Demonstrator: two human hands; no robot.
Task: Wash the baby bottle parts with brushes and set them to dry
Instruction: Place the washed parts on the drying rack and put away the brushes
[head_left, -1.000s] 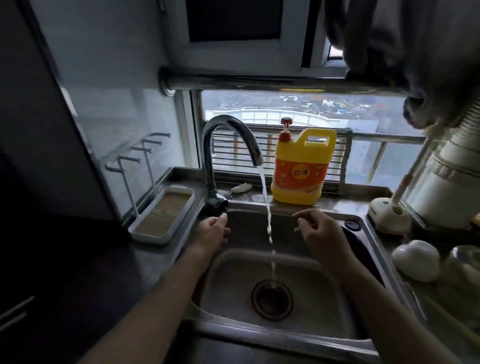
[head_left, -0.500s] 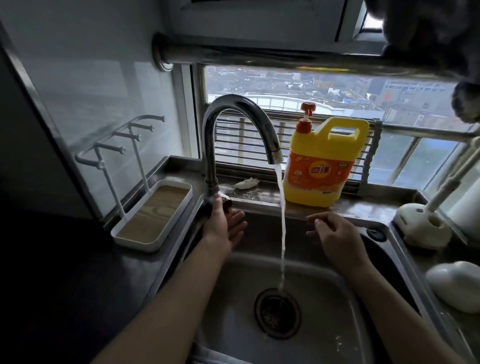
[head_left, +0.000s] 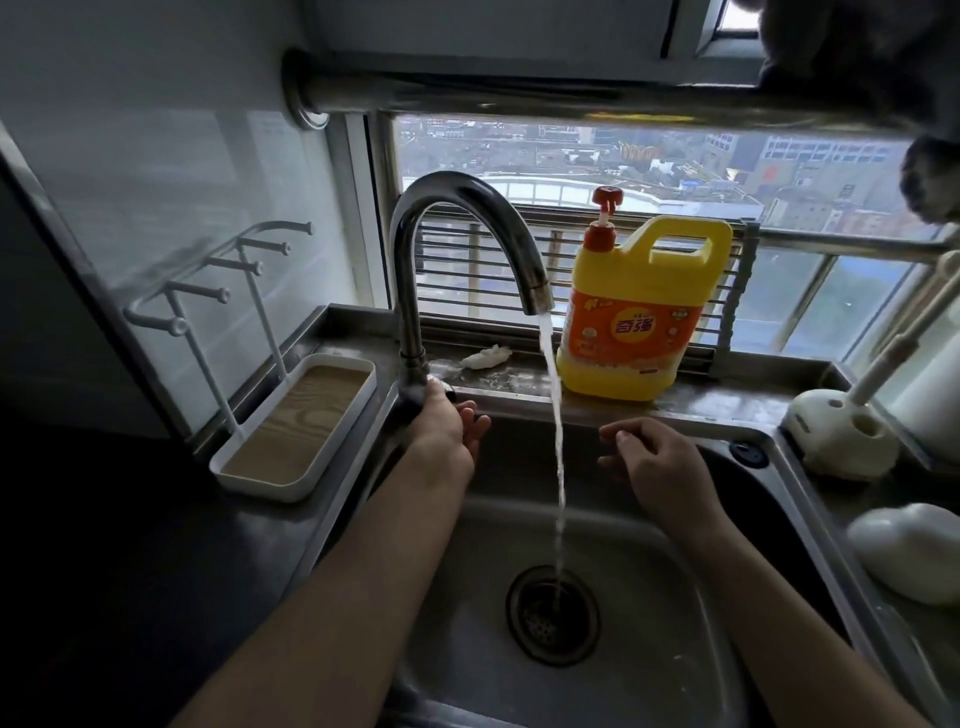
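My left hand (head_left: 448, 432) is at the foot of the steel tap (head_left: 415, 291), thumb and forefinger on its small handle (head_left: 440, 385). Water (head_left: 559, 447) runs from the spout down into the drain (head_left: 553, 616) of the steel sink (head_left: 649, 675). To the right of the stream my right hand (head_left: 657, 467) hovers over the basin, fingers loosely curled, with nothing seen in it. A brush handle (head_left: 904, 332) stands in a white holder (head_left: 836, 439) at the right. I see no bottle parts in the basin.
A white drying rack with pegs (head_left: 228, 296) and a wood-lined tray (head_left: 260, 486) sits left of the sink. A yellow detergent jug (head_left: 641, 322) and a white scrap (head_left: 485, 357) stand on the back ledge. A white rounded object (head_left: 914, 553) lies on the right counter.
My left hand moved from the sink's edge up onto the tap handle. The stream became thicker. My view moved closer and lower; the right hand stayed about where it was.
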